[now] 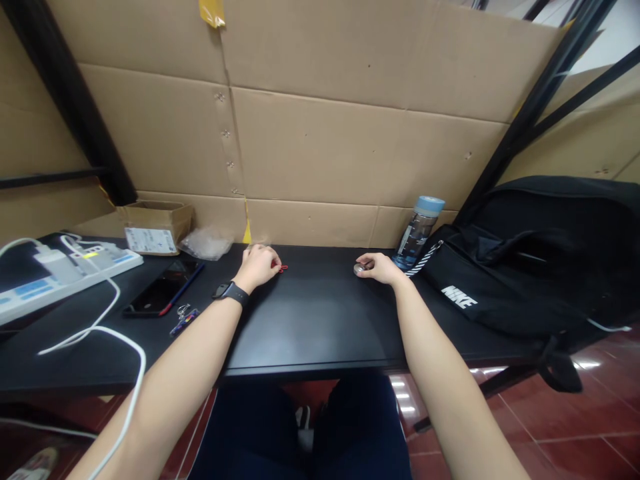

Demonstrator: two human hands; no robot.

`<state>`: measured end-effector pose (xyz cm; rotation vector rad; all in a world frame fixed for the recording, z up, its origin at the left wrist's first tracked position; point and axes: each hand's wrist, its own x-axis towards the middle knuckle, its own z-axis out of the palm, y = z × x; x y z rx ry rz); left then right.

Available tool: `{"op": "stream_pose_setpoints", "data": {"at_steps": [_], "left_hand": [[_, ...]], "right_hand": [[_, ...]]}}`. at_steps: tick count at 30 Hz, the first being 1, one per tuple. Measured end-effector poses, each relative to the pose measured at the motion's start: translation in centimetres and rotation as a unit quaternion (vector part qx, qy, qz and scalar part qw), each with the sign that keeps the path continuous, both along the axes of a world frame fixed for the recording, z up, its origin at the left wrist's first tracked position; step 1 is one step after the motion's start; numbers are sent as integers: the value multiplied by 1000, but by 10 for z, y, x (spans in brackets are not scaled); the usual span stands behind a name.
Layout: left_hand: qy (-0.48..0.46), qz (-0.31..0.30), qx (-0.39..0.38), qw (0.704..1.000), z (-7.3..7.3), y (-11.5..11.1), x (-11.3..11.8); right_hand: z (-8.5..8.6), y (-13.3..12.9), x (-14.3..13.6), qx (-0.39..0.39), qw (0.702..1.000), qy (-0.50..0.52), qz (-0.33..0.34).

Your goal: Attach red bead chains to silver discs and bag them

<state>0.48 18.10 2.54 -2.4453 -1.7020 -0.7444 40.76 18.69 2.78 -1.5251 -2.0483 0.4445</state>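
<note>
My left hand [259,265], with a dark watch on its wrist, rests at the back of the black table [315,327]. Its fingers are curled together around a small thing, of which a thin red loop [283,269] sticks out on the right; the rest is hidden by the hand. Farther right, my right hand [381,268] pinches a small round silvery metal thing [359,269] between thumb and fingers, close to the table top. What kind of thing it is, I cannot tell. The two hands are well apart.
On the left are a white power strip [20,297] with cables, a phone [165,290], a keyring [184,320], a small cardboard box [157,223] and a clear plastic bag [207,242]. A water bottle [417,230] and black backpack [525,267] stand right. A cardboard wall [320,147] closes the back.
</note>
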Motion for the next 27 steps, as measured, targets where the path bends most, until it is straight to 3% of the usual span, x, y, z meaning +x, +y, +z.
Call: {"op": "stream_pose_setpoints", "data": {"at_steps": [6, 11, 13, 16, 19, 20, 23, 27], "left_hand": [[-40, 12, 8, 999, 9, -8, 7], [-61, -37, -56, 996, 23, -11, 0], [-65, 19, -20, 998, 30, -11, -14], [-65, 218, 21, 974, 37, -14, -53], [-95, 399, -61, 910, 39, -22, -103], [-109, 431, -112, 889, 38, -24, -118], [-130, 454, -195, 860, 32, -30, -150], [-128, 457, -211, 855, 23, -31, -157]], "right_hand": [[-1, 1, 1, -2, 1000, -2, -3], [0, 0, 0, -4, 1000, 2, -5], [0, 0, 0, -1, 1000, 1, -4], [1, 0, 0, 2, 1000, -4, -3], [0, 1, 0, -3, 1000, -7, -4], [0, 2, 1, -4, 1000, -7, -2], [-2, 3, 3, -4, 1000, -5, 7], [-3, 3, 6, -11, 1000, 14, 9]]}}
